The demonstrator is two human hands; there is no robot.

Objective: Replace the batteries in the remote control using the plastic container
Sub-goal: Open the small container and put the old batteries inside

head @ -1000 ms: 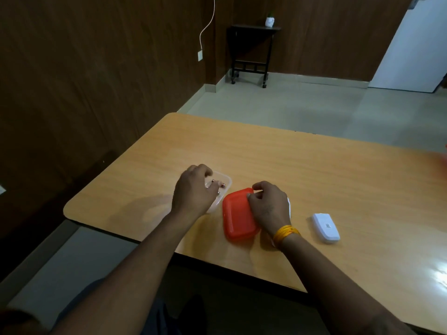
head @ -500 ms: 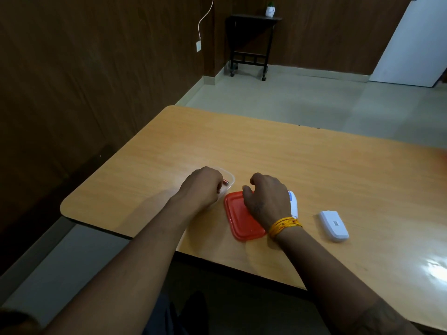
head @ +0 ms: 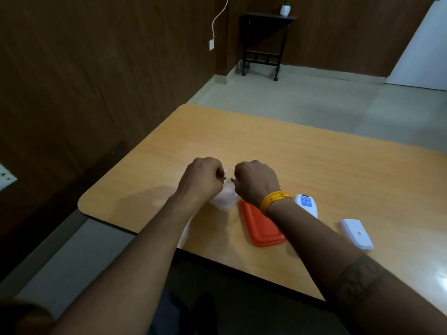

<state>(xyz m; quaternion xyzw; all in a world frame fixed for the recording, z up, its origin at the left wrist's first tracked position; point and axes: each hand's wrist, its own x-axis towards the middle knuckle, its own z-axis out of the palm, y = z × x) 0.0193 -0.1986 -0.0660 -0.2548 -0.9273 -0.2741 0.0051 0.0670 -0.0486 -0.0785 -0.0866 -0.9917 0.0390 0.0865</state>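
Note:
A clear plastic container (head: 226,198) stands on the wooden table (head: 314,170), mostly hidden by my hands. My left hand (head: 200,180) hovers over it with fingers closed on a small battery whose metal tip shows at the fingertips. My right hand (head: 255,182) is level with it, fingers pinched on something small that looks like another battery. The container's orange lid (head: 262,226) lies flat just right of the container, under my right wrist. The white remote (head: 306,204) lies face down beside the lid. Its white battery cover (head: 356,234) lies further right.
The table's near edge runs just below the lid and the left rounded corner is close to the container. A dark wood wall stands on the left. A small black side table (head: 264,42) with a white pot stands far back on the floor.
My right hand left the lid and rose to above the container, meeting my left hand. My left hand lifted slightly from inside the container with fingers closed.

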